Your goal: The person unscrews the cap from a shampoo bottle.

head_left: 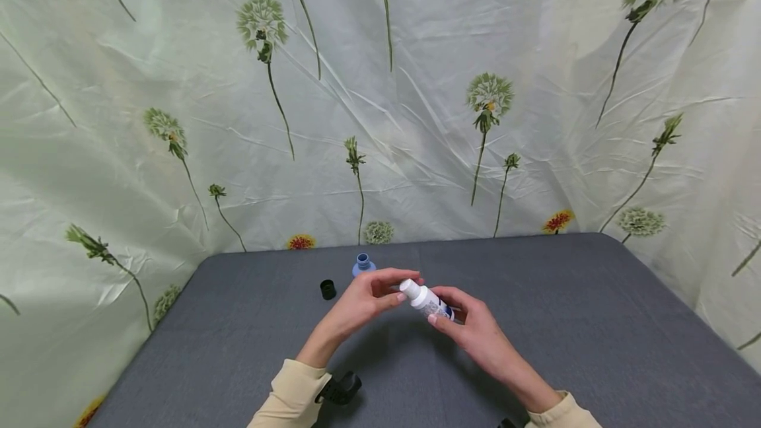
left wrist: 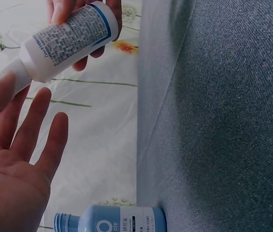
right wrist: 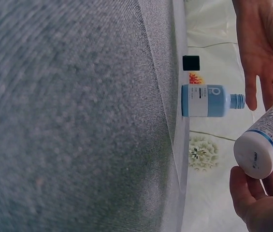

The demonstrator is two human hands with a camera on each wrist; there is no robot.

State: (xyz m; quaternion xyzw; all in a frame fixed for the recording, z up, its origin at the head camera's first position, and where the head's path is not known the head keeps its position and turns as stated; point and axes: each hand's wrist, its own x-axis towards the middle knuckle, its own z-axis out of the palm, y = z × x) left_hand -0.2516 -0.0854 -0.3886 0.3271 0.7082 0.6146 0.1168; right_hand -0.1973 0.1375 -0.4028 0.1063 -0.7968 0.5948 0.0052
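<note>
A small white bottle (head_left: 433, 304) with fine print and a blue band is held tilted above the table, its capped end toward the left. My right hand (head_left: 478, 332) grips the bottle's body near its base, thumb on the near side. At the other end, my left hand (head_left: 359, 299) pinches the white cap (head_left: 409, 288) between thumb and index finger. The remaining left fingers stretch out free in the left wrist view. Behind the left hand a blue bottle (right wrist: 208, 100) stands upright with its threaded neck uncovered, partly hidden in the head view.
Left of the blue bottle, a black cap (head_left: 327, 290) sits on the grey cloth-covered table (head_left: 565, 322). A pale curtain (head_left: 416, 117) printed with dandelions hangs along the table's back edge.
</note>
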